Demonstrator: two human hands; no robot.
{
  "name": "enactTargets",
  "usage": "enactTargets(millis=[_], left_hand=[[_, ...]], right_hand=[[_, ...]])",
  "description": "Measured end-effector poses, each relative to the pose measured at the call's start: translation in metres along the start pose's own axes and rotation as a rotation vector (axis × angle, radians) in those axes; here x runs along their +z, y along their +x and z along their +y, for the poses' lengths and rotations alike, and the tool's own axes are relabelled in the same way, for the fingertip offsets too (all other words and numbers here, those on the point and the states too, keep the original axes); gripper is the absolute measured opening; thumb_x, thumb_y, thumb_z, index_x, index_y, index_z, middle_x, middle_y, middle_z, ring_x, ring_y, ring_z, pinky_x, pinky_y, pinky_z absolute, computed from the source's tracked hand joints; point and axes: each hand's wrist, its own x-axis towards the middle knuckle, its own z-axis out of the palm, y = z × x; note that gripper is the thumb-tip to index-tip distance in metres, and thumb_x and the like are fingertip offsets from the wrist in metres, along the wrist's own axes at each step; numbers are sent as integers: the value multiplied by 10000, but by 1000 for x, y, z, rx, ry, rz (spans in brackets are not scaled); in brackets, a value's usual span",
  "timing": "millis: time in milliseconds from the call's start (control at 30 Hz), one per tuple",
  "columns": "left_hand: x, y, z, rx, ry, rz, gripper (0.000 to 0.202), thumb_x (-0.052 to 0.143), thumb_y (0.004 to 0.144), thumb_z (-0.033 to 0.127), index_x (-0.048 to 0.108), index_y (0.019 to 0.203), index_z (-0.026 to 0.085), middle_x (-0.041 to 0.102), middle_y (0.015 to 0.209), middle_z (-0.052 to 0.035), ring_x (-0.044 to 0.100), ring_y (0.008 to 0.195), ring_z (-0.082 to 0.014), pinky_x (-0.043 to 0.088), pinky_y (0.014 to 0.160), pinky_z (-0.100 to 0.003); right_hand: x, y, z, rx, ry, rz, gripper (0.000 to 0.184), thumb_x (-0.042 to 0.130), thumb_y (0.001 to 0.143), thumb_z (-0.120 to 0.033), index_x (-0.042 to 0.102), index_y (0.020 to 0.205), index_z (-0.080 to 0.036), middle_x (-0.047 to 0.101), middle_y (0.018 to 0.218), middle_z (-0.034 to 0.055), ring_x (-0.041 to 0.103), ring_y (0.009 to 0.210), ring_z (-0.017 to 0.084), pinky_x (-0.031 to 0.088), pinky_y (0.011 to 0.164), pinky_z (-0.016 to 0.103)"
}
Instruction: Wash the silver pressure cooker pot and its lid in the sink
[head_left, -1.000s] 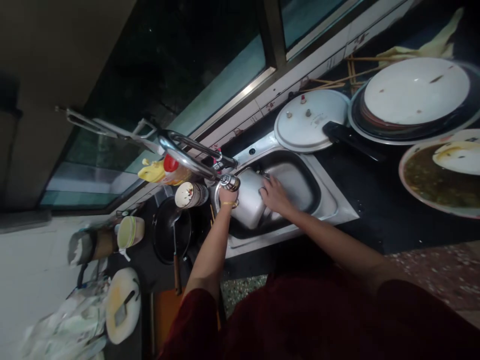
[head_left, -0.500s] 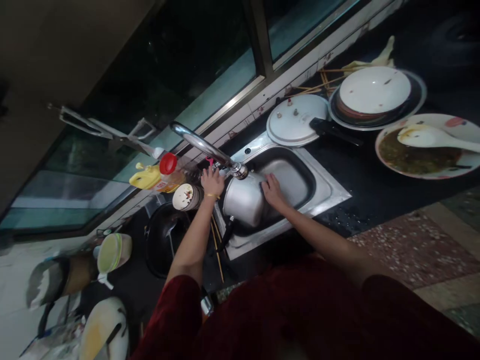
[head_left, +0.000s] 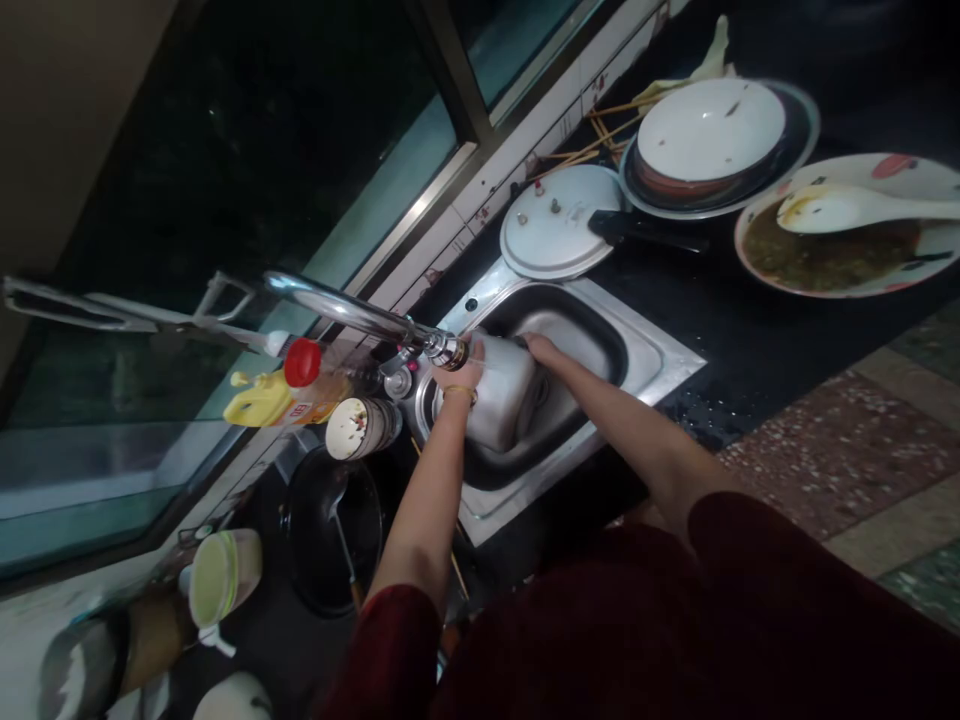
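One pressure-cooker pot (head_left: pixel 501 405), stiff, probably slippery; I'd hold its rim. Left hand (head_left: pixel 463 369), right hand (head_left: pixel 539 348) touch it; closure unclear.

Dark red sleeves (head_left: pixel 401 640); thin yellow left wristband (head_left: pixel 457 391).

Left hand (head_left: pixel 463 372) moved from beside tap (head_left: pixel 352 311), back at pot (head_left: pixel 501 405)
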Motion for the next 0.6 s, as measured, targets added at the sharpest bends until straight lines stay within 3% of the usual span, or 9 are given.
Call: enactTargets(millis=[100, 233, 300, 400, 467, 533, 600], left_hand=[[5, 10, 5, 22, -26, -30, 345, 610, 820, 382, 706, 1067, 161, 686, 1091, -116, 593, 1100, -283, 381, 1038, -421], [3, 18, 11, 43, 52, -109, 364, 572, 843, 358, 691, 1103, 132, 662, 1125, -136, 583, 1097, -281, 383, 1033, -409], [1, 19, 14, 32, 104, -135, 392, 544, 859, 382, 683, 1126, 131, 646, 1145, -139, 577, 1093, -273, 385, 1026, -390], [-2, 19, 16, 27, 129, -166, 411, 513, 883, 374, 669, 1155, 108, 624, 1156, -150, 571, 1075, -260, 380, 1014, -368], [-4, 17, 18, 24, 123, -171, 413, 506, 892, 356, 664, 1160, 84, 615, 1157, -163, 569, 1065, -263, 378, 1006, -375], [-7, 15, 21, 18, 114, -172, 409, 498, 897, 340, 661, 1163, 75, 618, 1148, -170, 567, 1065, -269, 382, 999, -384], [-8, 15, 23, 22, 108, -179, 402, 493, 898, 327, 660, 1164, 77, 629, 1133, -170, 565, 1075, -272, 387, 997, -386]], right_hand=[[19, -27, -8, 32, -1, 55, 492, 233, 928, -133, 526, 1304, -11, 508, 1377, 205, 451, 1293, 263, 348, 1077, 415], [64, -93, -29, -200, -25, 287, 573, 415, 912, -293, 360, 1455, -117, 154, 1584, 140, 90, 1457, 326, 144, 1148, 562], [69, -85, -21, -206, 67, 336, 587, 406, 910, -308, 341, 1465, -131, 150, 1586, 131, 69, 1464, 309, 149, 1151, 564], [59, -36, 8, 54, 387, 317, 569, 264, 936, -291, 314, 1472, -106, 326, 1517, 155, 216, 1439, 256, 240, 1145, 516], [59, -21, 20, 135, 447, 312, 584, 169, 948, -295, 273, 1485, -88, 367, 1488, 174, 260, 1425, 254, 274, 1128, 523], [72, -38, 18, 87, 400, 359, 602, 173, 953, -331, 232, 1498, -82, 290, 1529, 173, 193, 1449, 254, 248, 1142, 519], [86, -69, 7, -61, 281, 431, 627, 249, 949, -375, 205, 1508, -95, 153, 1581, 145, 72, 1472, 254, 192, 1167, 509]])
